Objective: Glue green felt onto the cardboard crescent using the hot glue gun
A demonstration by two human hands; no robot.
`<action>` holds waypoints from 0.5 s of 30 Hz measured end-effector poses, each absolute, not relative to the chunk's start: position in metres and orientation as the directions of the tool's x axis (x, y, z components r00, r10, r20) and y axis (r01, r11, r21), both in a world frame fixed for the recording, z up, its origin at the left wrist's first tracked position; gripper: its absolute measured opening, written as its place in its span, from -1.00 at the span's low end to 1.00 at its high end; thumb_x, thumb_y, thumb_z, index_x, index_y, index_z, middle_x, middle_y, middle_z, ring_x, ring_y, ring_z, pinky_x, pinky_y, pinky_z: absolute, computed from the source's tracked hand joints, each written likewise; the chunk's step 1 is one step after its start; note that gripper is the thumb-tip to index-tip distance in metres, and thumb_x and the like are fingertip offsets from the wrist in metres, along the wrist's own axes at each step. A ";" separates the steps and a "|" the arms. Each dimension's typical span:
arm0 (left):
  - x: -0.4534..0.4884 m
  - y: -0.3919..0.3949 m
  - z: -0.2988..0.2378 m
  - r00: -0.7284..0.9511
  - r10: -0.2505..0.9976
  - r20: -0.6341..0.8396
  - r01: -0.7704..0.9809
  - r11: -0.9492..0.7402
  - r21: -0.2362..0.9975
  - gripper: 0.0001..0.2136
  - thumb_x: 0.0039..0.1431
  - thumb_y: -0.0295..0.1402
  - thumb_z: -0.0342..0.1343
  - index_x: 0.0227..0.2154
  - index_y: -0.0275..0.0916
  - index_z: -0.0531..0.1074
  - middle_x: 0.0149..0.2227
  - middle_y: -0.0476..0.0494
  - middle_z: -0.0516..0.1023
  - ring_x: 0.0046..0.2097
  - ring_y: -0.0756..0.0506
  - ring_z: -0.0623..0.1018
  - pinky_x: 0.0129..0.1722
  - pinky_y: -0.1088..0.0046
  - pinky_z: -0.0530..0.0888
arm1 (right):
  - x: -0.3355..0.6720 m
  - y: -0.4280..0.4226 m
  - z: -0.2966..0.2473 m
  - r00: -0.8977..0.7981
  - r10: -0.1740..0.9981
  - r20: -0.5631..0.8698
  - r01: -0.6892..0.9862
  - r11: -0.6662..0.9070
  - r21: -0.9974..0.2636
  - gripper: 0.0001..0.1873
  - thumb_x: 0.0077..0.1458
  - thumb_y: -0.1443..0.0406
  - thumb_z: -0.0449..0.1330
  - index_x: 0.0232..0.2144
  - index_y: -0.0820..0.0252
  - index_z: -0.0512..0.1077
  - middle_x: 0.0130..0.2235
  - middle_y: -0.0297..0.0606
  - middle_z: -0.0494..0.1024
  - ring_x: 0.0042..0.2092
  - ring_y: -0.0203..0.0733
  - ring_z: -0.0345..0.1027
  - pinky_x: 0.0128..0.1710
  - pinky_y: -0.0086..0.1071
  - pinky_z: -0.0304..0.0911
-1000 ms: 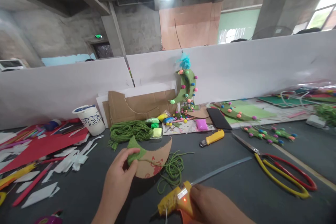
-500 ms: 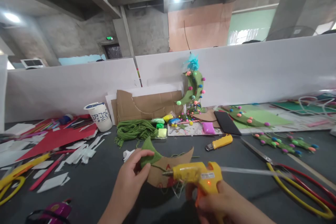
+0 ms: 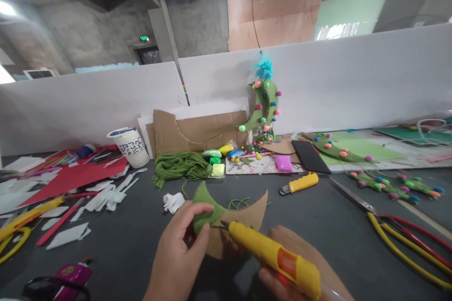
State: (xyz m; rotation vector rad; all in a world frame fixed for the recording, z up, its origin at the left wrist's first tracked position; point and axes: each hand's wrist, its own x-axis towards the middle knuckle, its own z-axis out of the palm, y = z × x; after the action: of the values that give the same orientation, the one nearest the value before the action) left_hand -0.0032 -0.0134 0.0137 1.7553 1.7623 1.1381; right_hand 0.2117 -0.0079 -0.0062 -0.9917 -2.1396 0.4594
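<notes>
Between the thumb and fingers of my left hand is a cardboard crescent, pinched at its left end. Green yarn wraps that end, while the rest is bare brown cardboard. My right hand grips a yellow hot glue gun, its body pointing up and to the left. The gun's metal nozzle is at the cardboard near the edge of the wrapped part; I cannot tell whether it touches. Loose yarn strands lie behind the crescent.
Beyond my hands lie a green yarn skein, a yellow utility knife and a black phone. Large scissors rest at right. A white cup and paper scraps are at left. A pom-pom-decorated green crescent stands at the back.
The glue gun has swung from side-on to pointing away from me, its nozzle now closer to the yarn's edge. My right hand turned with it. The left hand keeps its pinch.
</notes>
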 end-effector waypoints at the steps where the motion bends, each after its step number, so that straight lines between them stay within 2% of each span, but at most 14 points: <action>1: -0.002 -0.014 0.014 -0.129 0.957 0.260 0.629 -0.124 0.767 -0.83 0.05 -0.40 0.04 -0.29 -0.12 0.47 -0.25 -0.05 0.52 -0.24 -0.15 0.51 -0.39 0.48 0.38 | 0.211 -0.008 -0.009 -0.437 0.734 0.520 0.497 0.679 -0.541 -0.90 0.00 0.26 0.15 -0.51 0.10 0.42 -0.55 -0.30 0.47 -0.54 -0.18 0.33 -0.50 -0.38 0.26; 4: 0.002 -0.017 0.016 -0.149 0.951 0.270 0.632 -0.119 0.766 -0.83 0.06 -0.40 0.03 -0.30 -0.12 0.46 -0.26 -0.05 0.52 -0.24 -0.15 0.51 -0.41 0.48 0.36 | 0.208 -0.011 -0.017 -0.390 0.699 0.599 0.502 0.707 -0.498 -0.90 0.00 0.26 0.12 -0.47 0.07 0.43 -0.51 -0.32 0.51 -0.50 -0.14 0.38 -0.49 -0.35 0.30; 8: 0.004 -0.018 0.016 -0.155 0.948 0.277 0.637 -0.118 0.762 -0.82 0.05 -0.41 0.01 -0.30 -0.12 0.45 -0.26 -0.05 0.51 -0.26 -0.13 0.51 -0.42 0.48 0.36 | 0.205 -0.015 -0.020 -0.365 0.735 0.571 0.544 0.666 -0.511 -0.92 -0.01 0.24 0.16 -0.48 0.04 0.46 -0.52 -0.32 0.52 -0.48 -0.12 0.41 -0.48 -0.33 0.33; 15: 0.002 -0.016 0.013 -0.111 0.952 0.287 0.669 -0.142 0.730 -0.80 0.05 -0.43 0.00 -0.27 -0.13 0.45 -0.25 -0.06 0.50 -0.27 -0.12 0.52 -0.34 0.44 0.41 | 0.201 -0.020 -0.014 -0.323 0.764 0.559 0.541 0.633 -0.554 -0.83 -0.03 0.32 0.17 -0.34 0.01 0.51 -0.41 -0.30 0.61 -0.40 -0.08 0.47 -0.35 -0.33 0.39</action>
State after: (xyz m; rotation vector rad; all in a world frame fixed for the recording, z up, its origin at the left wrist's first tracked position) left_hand 0.0022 -0.0161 0.0128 1.8181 1.7838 1.1248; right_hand 0.2012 -0.0199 -0.0142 -1.0208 -2.0139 0.3364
